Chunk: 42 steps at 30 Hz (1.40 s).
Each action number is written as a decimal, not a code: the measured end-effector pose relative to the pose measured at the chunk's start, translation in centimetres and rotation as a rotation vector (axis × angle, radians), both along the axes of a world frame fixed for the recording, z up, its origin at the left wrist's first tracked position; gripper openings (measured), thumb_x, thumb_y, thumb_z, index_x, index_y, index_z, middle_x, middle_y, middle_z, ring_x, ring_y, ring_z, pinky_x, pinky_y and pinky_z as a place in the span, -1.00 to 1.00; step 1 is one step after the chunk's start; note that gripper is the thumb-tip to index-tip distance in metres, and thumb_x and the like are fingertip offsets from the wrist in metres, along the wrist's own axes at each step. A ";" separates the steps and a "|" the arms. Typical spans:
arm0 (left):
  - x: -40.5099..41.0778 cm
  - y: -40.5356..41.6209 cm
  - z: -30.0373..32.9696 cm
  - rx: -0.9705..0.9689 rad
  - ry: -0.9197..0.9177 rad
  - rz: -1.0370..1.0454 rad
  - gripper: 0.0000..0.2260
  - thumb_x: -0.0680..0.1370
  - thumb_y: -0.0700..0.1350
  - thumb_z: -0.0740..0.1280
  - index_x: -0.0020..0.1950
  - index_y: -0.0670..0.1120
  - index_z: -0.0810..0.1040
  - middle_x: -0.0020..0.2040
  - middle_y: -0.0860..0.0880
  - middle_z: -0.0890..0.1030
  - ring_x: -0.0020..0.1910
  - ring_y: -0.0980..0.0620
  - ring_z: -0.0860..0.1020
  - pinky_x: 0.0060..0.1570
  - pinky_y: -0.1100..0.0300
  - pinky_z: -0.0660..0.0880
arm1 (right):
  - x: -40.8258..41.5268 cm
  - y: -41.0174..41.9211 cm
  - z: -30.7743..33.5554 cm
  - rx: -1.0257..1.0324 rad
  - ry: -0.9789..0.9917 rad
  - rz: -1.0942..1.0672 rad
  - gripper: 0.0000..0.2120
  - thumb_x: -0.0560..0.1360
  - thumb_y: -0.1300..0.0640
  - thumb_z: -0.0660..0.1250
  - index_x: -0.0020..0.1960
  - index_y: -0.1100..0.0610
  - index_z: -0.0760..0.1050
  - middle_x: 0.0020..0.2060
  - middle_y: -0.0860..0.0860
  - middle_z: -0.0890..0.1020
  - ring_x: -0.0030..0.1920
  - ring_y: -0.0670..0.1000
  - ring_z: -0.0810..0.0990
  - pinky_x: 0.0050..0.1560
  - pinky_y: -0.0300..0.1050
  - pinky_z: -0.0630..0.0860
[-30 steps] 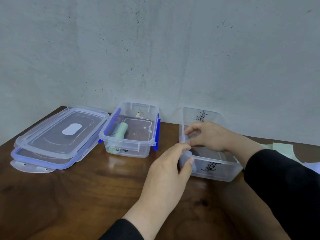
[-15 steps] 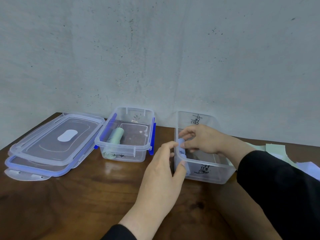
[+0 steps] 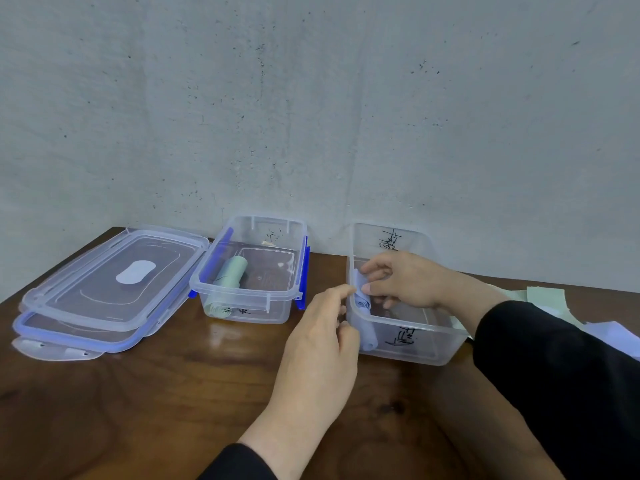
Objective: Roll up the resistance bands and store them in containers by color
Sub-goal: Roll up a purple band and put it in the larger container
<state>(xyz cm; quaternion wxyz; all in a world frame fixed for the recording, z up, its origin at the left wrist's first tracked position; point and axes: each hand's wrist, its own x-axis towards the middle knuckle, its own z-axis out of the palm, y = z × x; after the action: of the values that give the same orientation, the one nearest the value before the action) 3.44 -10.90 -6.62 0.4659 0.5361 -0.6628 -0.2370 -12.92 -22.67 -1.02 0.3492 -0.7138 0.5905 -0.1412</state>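
The rolled lavender-blue resistance band (image 3: pixel 364 308) lies along the left wall of the clear container (image 3: pixel 414 353) at about 3 o'clock on the counter (image 3: pixel 145 403), one end of the roll facing up near the rim, the other reaching down toward the near left corner. It looks thin, soft and light, a flat strip of rubbery sheet wound on itself; I judge it springy enough to unwind the moment the outer lap is let go. The best hold is therefore across the roll's outer layer, pinching the loose tail against the coil, not by the ends, where the layers would telescope out.

The right hand (image 3: pixel 405 282) reaches into the container from the 3 o'clock side, its fingers (image 3: pixel 372 271) and thumb curled onto the upper part of the roll, pressing it toward the wall. The left hand (image 3: pixel 318 344) rests against the outside of that same wall, its fingers loosely bent and touching the rim at the roll's top; whether they actually pinch the band I cannot tell.

At 12 o'clock stands a second clear container with blue clips (image 3: pixel 249 306), holding a rolled pale green band (image 3: pixel 227 282). Two stacked lids (image 3: pixel 104 292) lie at 10 o'clock. Unrolled green and lavender strips (image 3: pixel 554 303) lie flat on the counter behind the right sleeve.
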 end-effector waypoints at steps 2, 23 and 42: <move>0.0 0.1 0.0 -0.030 -0.025 -0.019 -0.59 0.60 -0.20 0.21 0.38 0.18 0.41 0.23 0.29 0.48 0.23 0.36 0.42 0.08 0.58 0.35 | 0.3 -0.1 -0.3 0.018 0.000 -0.022 -0.57 0.52 0.16 0.44 0.35 0.15 0.44 0.03 0.13 0.63 -0.08 0.09 0.66 -0.03 0.00 0.67; 0.3 0.6 0.8 -0.177 0.176 0.113 -0.63 0.56 0.15 0.26 0.35 0.13 0.44 0.16 0.30 0.49 0.12 0.20 0.51 0.06 0.44 0.42 | -0.6 4.5 4.4 -0.242 -0.248 -0.147 -0.65 0.39 0.19 0.52 0.12 -0.01 0.54 -0.04 -0.01 0.67 -0.05 0.04 0.66 0.06 -0.01 0.58; 0.3 4.2 2.2 0.116 0.767 -0.083 -0.81 0.53 0.00 0.38 -0.08 -0.13 0.62 -0.18 -0.16 0.67 -0.21 0.00 0.60 -0.12 0.07 0.51 | 1.8 16.0 1.1 -0.697 -0.063 0.218 -0.41 0.42 0.06 0.53 0.39 -0.09 0.42 0.24 -0.28 0.42 0.24 -0.25 0.43 0.20 -0.31 0.43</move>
<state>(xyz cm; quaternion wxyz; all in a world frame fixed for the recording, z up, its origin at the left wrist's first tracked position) 3.78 -6.65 -4.44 0.6388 0.4067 -0.4470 -0.4761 -11.16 -6.69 0.10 0.1159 -0.8440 0.4163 -0.3177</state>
